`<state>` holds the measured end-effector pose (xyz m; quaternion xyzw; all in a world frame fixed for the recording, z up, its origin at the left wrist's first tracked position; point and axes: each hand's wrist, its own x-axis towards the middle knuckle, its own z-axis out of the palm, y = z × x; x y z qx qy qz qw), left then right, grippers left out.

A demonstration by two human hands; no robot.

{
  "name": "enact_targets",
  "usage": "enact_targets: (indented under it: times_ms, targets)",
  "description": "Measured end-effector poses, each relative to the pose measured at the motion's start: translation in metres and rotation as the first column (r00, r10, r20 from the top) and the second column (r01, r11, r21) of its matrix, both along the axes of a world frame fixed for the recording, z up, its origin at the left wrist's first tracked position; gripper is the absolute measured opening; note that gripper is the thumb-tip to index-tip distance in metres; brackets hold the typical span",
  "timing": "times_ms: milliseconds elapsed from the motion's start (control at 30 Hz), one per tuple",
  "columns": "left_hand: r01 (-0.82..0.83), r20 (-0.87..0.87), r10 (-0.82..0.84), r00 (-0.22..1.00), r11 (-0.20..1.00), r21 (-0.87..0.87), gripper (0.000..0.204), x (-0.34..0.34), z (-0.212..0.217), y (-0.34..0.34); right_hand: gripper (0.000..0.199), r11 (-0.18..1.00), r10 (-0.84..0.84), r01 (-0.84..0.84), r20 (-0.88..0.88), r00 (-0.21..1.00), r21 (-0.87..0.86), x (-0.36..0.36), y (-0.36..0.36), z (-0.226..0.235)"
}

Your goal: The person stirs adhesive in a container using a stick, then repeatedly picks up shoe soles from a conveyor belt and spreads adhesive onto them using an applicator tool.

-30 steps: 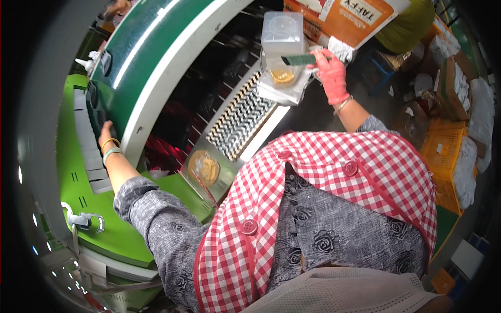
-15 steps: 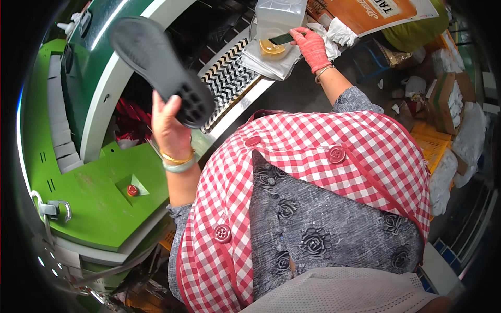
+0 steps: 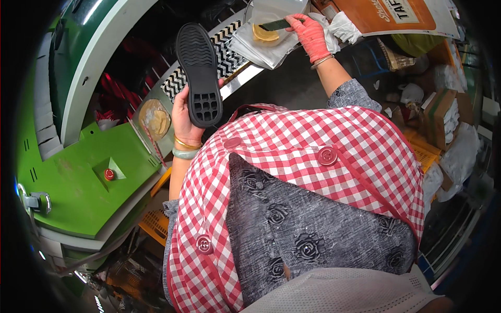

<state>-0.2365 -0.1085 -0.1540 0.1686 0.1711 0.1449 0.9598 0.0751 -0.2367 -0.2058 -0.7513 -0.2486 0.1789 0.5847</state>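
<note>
Head view: the left hand [image 3: 183, 117] is closed around the heel end of a black shoe sole [image 3: 199, 73], fingers wrapped behind it, holding it upright with the tread facing the camera, above the green machine [image 3: 78, 182]. The right hand [image 3: 311, 35], in a pink glove, reaches out to the worktop [image 3: 237, 78] and grips a dark brush [image 3: 275, 24] over a container of yellowish glue [image 3: 265, 34]. A second glue tub [image 3: 155, 119] sits beside the left wrist.
</note>
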Motion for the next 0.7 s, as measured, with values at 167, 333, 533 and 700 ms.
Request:
enact_targets:
  times_ms: [167, 333, 533, 700]
  targets:
    - [-0.083, -0.089, 0.092, 0.992, 0.992, 0.099, 0.044, 0.002, -0.004, -0.01, 0.034, 0.995, 0.086, -0.085, 0.021, 0.996, -0.046, -0.001, 0.001, 0.006]
    - [-0.119, -0.058, 0.13, 0.99, 0.98, 0.162, 0.047, -0.002, -0.008, -0.015, 0.034, 0.989, 0.149, -0.148, 0.073, 0.986, -0.027, 0.005, -0.001, -0.004]
    - [-0.127, -0.021, 0.131, 0.991, 0.981, 0.143, 0.055, -0.003, -0.018, -0.012, 0.029, 0.969, 0.025, 0.131, -0.613, 0.79, 0.209, -0.017, -0.004, -0.008]
    - [-0.125, 0.075, 0.12, 0.99, 0.99, 0.068, 0.072, 0.0, 0.0, -0.017, 0.022, 0.877, 0.342, -0.118, -0.433, 0.834, 0.467, -0.092, 0.021, 0.102]
